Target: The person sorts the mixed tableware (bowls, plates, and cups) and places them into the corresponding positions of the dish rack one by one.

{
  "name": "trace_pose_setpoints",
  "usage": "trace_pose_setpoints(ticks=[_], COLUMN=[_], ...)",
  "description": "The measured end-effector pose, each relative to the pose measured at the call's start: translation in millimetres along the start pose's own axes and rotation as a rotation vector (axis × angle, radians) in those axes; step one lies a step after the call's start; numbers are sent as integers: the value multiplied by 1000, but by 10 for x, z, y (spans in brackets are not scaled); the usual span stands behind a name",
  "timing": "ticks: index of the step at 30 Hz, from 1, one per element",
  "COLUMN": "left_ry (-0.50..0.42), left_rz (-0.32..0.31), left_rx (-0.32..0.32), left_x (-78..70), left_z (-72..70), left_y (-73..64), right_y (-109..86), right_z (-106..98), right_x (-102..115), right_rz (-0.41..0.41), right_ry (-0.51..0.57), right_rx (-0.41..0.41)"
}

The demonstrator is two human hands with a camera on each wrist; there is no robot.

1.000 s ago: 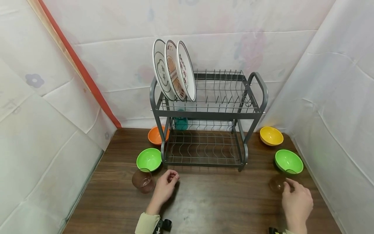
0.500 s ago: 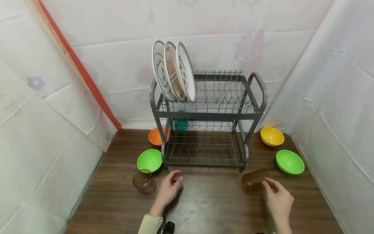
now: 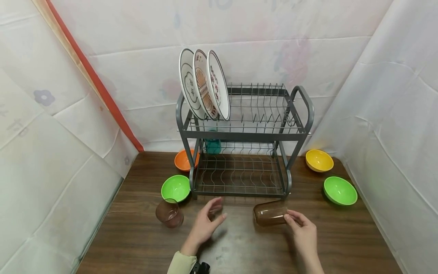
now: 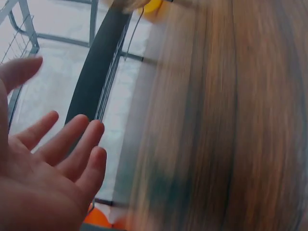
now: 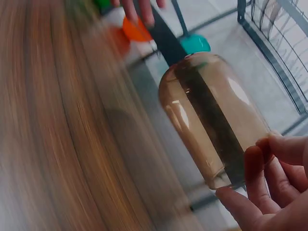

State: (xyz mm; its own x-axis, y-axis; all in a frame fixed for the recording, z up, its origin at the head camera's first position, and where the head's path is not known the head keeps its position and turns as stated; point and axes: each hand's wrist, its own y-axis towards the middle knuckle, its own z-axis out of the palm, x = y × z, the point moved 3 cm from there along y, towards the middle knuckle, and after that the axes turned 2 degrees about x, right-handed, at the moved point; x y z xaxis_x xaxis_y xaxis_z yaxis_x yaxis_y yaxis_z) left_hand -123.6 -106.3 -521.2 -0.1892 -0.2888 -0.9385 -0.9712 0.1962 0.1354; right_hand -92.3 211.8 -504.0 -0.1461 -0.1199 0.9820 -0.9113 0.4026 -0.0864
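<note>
My right hand (image 3: 302, 232) pinches the rim end of a clear brown drinking glass (image 3: 270, 214), which lies on its side in the air before the rack's right half. In the right wrist view the glass (image 5: 211, 110) shows its rounded base pointing away from the fingers. My left hand (image 3: 207, 222) is held in front of the rack with its fingers spread and nothing in them; the left wrist view shows its open palm (image 4: 48, 178). To its left a second brownish glass (image 3: 169, 214) stands upright on the table.
A grey two-tier dish rack (image 3: 243, 135) holds three patterned plates (image 3: 205, 85) upper left. A teal cup (image 3: 213, 145) shows behind its lower tier. Orange (image 3: 183, 160) and green bowls (image 3: 175, 188) sit left, yellow (image 3: 319, 160) and green bowls (image 3: 340, 191) right. Cloth walls surround the table.
My right hand has carried the glass left from beside the right green bowl, tipping it onto its side. My left hand has shifted slightly right, and its fingers have spread.
</note>
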Motion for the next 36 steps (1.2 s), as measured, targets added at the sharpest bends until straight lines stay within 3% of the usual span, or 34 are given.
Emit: trace_pose_setpoints(ticks=[4,13,22,36], left_ry=[-62,-119,-126,-139], left_rz=[50,67,98,61], left_rx=[91,175,170,150], left_x=[-67,-170,-217,-209], left_z=[108,223,318,310], left_y=[2,-8,-12,-17], right_y=[-50,-142,-236,-301], right_z=[172,473,669,749], right_x=[-7,51,39,49], right_rz=[82,84,109,150], right_ry=[140,293,334,313], right_rx=[78,184,238,293])
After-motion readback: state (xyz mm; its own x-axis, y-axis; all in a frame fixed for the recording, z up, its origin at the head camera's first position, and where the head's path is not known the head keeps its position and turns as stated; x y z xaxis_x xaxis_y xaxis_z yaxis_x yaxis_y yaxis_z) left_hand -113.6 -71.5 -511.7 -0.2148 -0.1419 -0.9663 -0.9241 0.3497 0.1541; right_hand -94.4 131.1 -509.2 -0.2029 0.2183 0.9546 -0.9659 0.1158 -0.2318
